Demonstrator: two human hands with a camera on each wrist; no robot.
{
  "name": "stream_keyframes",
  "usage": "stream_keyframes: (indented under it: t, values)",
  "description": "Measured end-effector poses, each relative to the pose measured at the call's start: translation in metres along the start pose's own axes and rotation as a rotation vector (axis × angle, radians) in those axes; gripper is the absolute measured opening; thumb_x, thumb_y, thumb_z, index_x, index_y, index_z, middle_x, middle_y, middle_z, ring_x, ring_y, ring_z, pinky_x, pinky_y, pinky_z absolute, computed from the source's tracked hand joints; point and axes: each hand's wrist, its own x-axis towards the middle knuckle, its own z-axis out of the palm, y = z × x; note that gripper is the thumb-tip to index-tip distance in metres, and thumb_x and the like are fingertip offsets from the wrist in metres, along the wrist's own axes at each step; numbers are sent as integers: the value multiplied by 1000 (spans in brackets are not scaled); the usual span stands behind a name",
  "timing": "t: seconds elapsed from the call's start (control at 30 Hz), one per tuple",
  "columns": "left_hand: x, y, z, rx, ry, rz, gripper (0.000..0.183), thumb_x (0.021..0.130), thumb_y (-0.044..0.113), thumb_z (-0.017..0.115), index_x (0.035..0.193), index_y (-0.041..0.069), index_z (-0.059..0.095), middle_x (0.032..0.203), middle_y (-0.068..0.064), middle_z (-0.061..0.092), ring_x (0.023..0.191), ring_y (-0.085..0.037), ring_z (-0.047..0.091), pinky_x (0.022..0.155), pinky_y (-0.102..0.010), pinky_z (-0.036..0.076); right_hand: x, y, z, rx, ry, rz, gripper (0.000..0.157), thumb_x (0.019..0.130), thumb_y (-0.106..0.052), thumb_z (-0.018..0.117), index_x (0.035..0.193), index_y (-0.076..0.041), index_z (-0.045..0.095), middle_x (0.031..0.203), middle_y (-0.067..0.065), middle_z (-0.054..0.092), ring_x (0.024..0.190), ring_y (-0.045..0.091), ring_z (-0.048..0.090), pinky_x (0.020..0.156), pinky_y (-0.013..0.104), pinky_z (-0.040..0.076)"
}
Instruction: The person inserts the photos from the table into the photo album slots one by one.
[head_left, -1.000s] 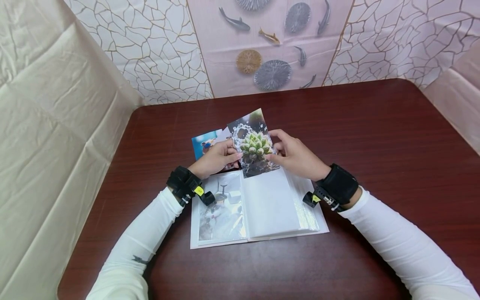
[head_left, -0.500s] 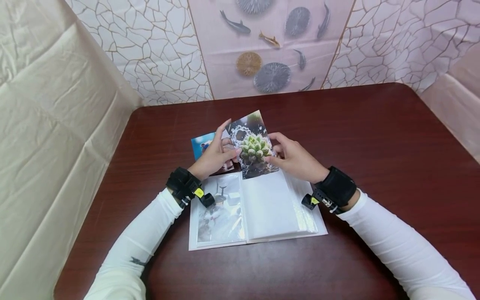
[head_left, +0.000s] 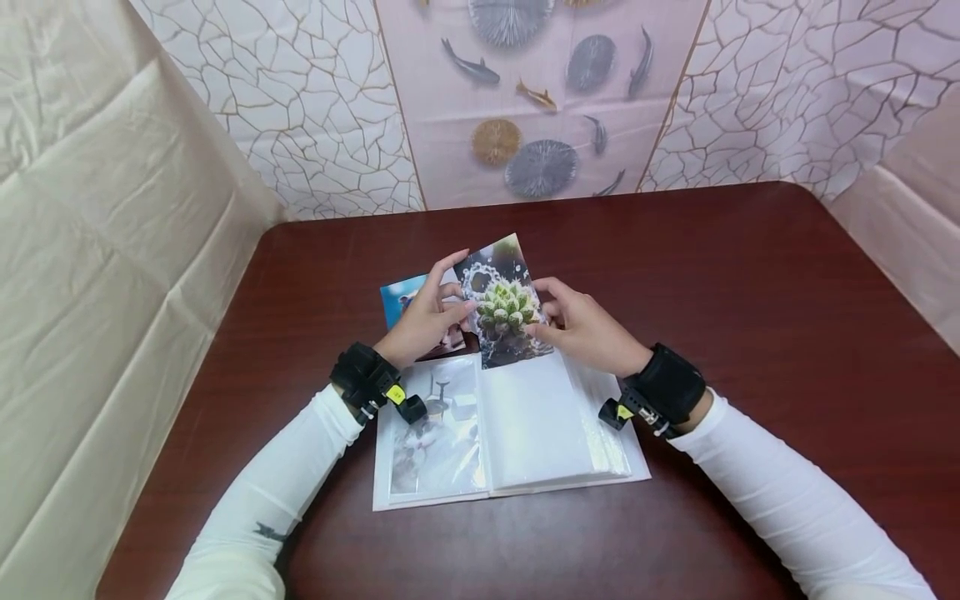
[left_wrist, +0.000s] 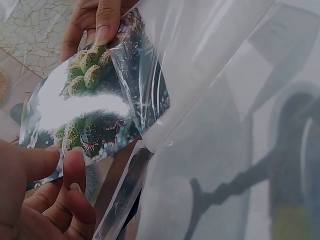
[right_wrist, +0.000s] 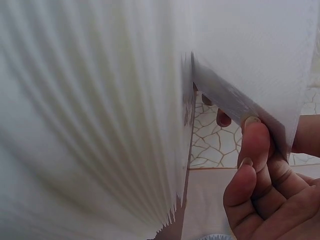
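Observation:
A photo of a green cactus (head_left: 504, 304) is held between both hands at the top edge of an open white photo album (head_left: 536, 425). My left hand (head_left: 423, 323) pinches its left edge, the index finger stretched along the upper left side. My right hand (head_left: 588, 331) grips the right edge, thumb in front and fingers behind. In the left wrist view, one lower corner of the cactus photo (left_wrist: 85, 107) lies under a clear plastic sleeve (left_wrist: 200, 40). The right wrist view has the fanned album pages (right_wrist: 100, 120) beside the right fingers (right_wrist: 255, 145).
More photos, one with a blue corner (head_left: 393, 302), lie behind the album, partly hidden by the left hand. A greyish-white picture (head_left: 435, 458) fills the album's left page. The dark red table (head_left: 750, 292) ends at a patterned cloth (head_left: 322, 100).
My left index finger has stretched up along the photo's upper left side, and the left hand has shifted slightly. Both hands keep hold of the photo; the whole view has tilted a little.

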Motion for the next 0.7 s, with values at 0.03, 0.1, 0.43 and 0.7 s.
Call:
stream_keyframes:
  t: [0.03,0.1,0.43,0.7]
  values:
    - [0,0,0,0,4,1,69,97,15,54,146,49,20,99,-17,50,75,-43,54,52,-44,41,0,-1,0,0,3,0,58,94,-20,60,143,-6,32,66,5,38,51,17,25,55,32,27]
    - [0,0,0,3,10,-2,67,98,15,52,147,47,21,98,-17,51,74,-43,54,51,-43,41,0,-2,0,-2,4,-1,58,94,-20,60,142,-5,32,65,4,37,51,17,24,55,32,27]
    - [-5,-1,0,52,18,-14,60,100,16,49,147,44,23,98,-17,54,75,-40,55,52,-42,43,-1,0,2,13,2,-2,58,93,-20,61,141,-6,33,65,3,31,51,17,21,55,32,26]
    - [-3,1,-1,57,-4,-4,58,100,15,47,150,35,23,97,-18,53,75,-42,53,50,-40,38,-2,-2,0,37,-9,3,59,94,-17,60,144,-5,30,62,2,32,48,17,19,52,32,24]
